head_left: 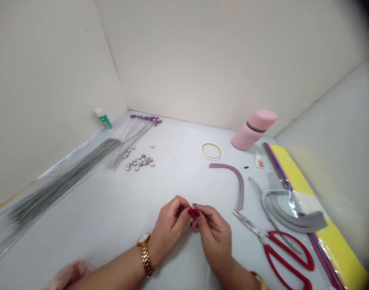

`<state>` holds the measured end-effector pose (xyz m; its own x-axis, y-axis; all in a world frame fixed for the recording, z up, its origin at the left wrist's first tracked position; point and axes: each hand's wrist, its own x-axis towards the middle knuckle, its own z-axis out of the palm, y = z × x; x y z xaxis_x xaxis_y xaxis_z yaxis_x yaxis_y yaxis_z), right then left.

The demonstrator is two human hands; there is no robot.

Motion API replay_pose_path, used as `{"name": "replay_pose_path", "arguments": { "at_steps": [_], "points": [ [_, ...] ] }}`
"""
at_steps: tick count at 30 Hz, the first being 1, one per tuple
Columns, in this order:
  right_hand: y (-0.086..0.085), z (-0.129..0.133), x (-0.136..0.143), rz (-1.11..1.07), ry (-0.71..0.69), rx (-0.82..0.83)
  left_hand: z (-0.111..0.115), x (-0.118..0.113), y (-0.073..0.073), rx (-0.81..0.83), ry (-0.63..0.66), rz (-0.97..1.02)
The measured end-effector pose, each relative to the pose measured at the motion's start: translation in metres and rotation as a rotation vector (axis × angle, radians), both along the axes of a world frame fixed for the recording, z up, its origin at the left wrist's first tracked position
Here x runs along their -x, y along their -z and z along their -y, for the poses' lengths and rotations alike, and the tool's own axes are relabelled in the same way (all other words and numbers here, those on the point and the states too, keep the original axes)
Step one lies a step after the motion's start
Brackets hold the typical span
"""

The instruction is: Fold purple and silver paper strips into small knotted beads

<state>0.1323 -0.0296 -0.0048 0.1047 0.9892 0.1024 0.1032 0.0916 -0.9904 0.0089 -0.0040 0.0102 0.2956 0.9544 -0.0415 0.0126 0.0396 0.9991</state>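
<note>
From my end of the feed I have both hands together at the lower centre of the frame, fingertips meeting over the table [111,225]. My left hand [174,219], with a gold watch [145,253] on its wrist, pinches a tiny pale piece [193,207] between thumb and fingers; my right hand [216,233] grips the same piece from the other side. The fingertips hide most of it, so I can't make out its shape.

Left of centre I see a loose cluster of small stars [147,161], silver with a few pinkish ones. A long bundle of grey wires [66,177] runs from there toward the lower left, and purple-tipped stems [148,118] lie above the cluster. A green and white glue stick [104,120] stands at the upper left.

Right of centre I get a thin ring of tape [203,153], and below it a curved pinkish strip [237,177]. A pink bottle [251,131] stands toward the upper right, near a small white glue bottle [259,161]. At the lower right, red-handled scissors [261,233] point their blades up and left, next to curled grey strips [308,222] and a pack of coloured sheets [338,245], yellow on top
</note>
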Motion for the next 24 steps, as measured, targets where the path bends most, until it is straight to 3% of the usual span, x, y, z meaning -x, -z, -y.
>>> {"name": "replay_pose_path", "arguments": {
  "at_steps": [8, 11, 15, 19, 24],
  "points": [
    [-0.0015, -0.0013, 0.0011, 0.082, -0.079, 0.058, 0.0033, 0.0028, -0.0033, -0.273, 0.022, -0.321],
    [-0.0024, -0.0013, 0.0, 0.211, -0.099, -0.002, 0.0028, 0.0021, -0.002, -0.303, 0.028, -0.409],
    [-0.0002, 0.0015, -0.0014, 0.227, -0.102, -0.081, 0.0031, 0.0022, 0.0006, -0.424, 0.059, -0.471],
    [-0.0005, 0.0035, -0.0007, 0.222, -0.112, -0.165, 0.0047, 0.0027, 0.0032, -0.574, 0.004, -0.525],
    [-0.002, 0.004, 0.0011, 0.24, -0.072, -0.248, 0.0078, 0.0005, 0.0049, -0.595, -0.04, -0.544]
  ]
}}
